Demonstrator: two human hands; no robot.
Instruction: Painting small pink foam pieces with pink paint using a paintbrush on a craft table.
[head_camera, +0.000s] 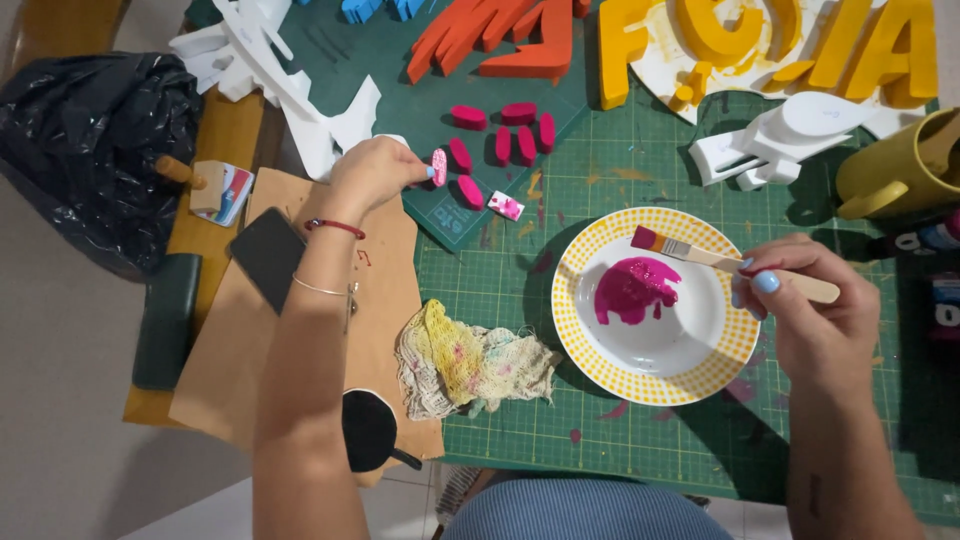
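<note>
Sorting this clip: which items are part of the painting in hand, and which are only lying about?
In use: left hand pinching a small pink piece; right hand holding the brush; plate of magenta paint; painted pink pieces.

Lying about: stained rag; black bag; yellow mug; orange letters; yellow letters.

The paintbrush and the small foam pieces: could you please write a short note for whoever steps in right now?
Left hand: pinching one small oval foam piece, pink on the face that shows, at the edge of the green cutting mat.
Right hand: holding the paintbrush, its pink bristles over the plate.
Paint: a pink puddle sits in the plate.
Done: seven pink ovals lie on the mat beyond the left hand.
Left: a small square piece beside them is only partly pink. A stained rag lies left of the plate.
</note>
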